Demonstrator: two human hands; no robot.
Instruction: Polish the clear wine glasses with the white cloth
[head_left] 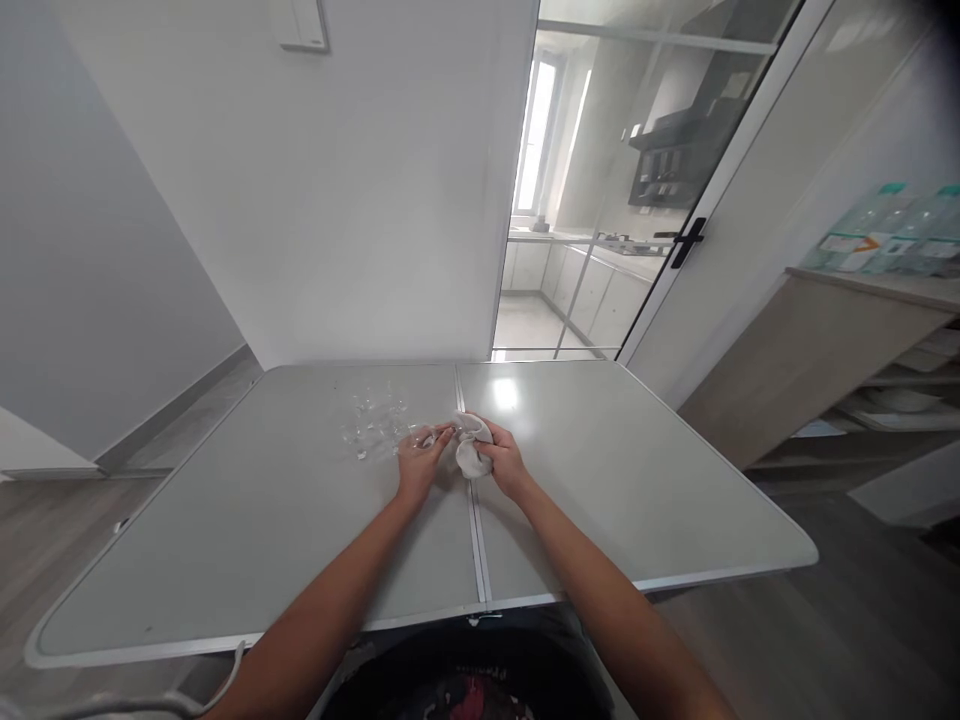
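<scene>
My left hand (421, 462) is closed around a small clear glass (420, 436), its rounded, see-through part showing at the fingers. The finer shape of this glass is hard to make out. Bunched in my right hand (504, 458) is a white cloth (472, 458), which hangs a little below the fingers. Both hands are close together over the middle of the table, and the cloth meets the right end of the glass. Several other clear glasses (369, 425) stand grouped on the table just left of my left hand, hard to tell apart.
The pale folding table (637, 480) has a metal seam and rim. A white wall (337, 200) rises behind it. To the right are a glazed door with a black handle (688, 243) and a wooden shelf (847, 350) bearing plastic bottles (892, 235).
</scene>
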